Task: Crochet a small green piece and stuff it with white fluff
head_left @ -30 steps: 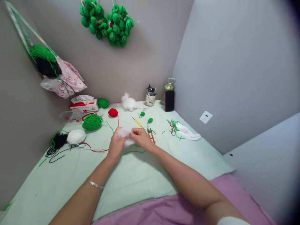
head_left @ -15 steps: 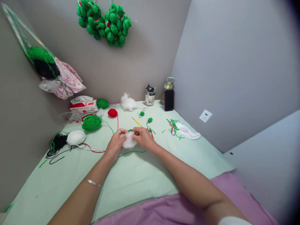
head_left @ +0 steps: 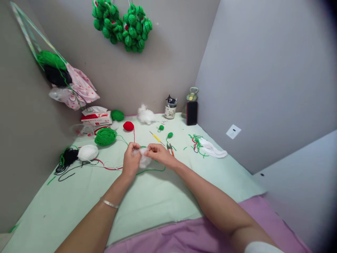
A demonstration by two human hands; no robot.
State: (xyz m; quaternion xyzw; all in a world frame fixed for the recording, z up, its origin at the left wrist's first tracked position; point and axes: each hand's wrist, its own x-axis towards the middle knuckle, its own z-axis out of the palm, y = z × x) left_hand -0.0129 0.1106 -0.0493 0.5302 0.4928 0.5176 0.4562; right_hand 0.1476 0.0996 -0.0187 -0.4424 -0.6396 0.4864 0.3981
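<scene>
My left hand (head_left: 131, 160) is closed on a fluffy tuft of white stuffing (head_left: 144, 161), with a bit of green crochet (head_left: 143, 147) showing at its far edge. Pinching the same stuffing from the other side is my right hand (head_left: 159, 154). The fingers hide most of the green piece. A strand of green yarn (head_left: 151, 170) loops over the table just under the hands. Beyond the right hand lie orange-handled thread snips (head_left: 170, 149), a yellow crochet hook (head_left: 157, 138) and two small green crocheted balls, one nearer (head_left: 170, 135) and one farther (head_left: 161, 127).
Balls of red (head_left: 128, 126), green (head_left: 105, 136) and white yarn (head_left: 87, 153) lie left, near a tissue box (head_left: 96, 118). Loose stuffing (head_left: 146, 115), a jar (head_left: 170, 109) and a phone (head_left: 192, 113) stand at the back. Yarn scraps (head_left: 196, 143) lie right. Green crocheted pieces (head_left: 134, 30) hang above.
My right hand has shifted slightly left over the stuffing, and less of the white tuft shows between the hands. The whole view has moved a little, with the scene sliding right.
</scene>
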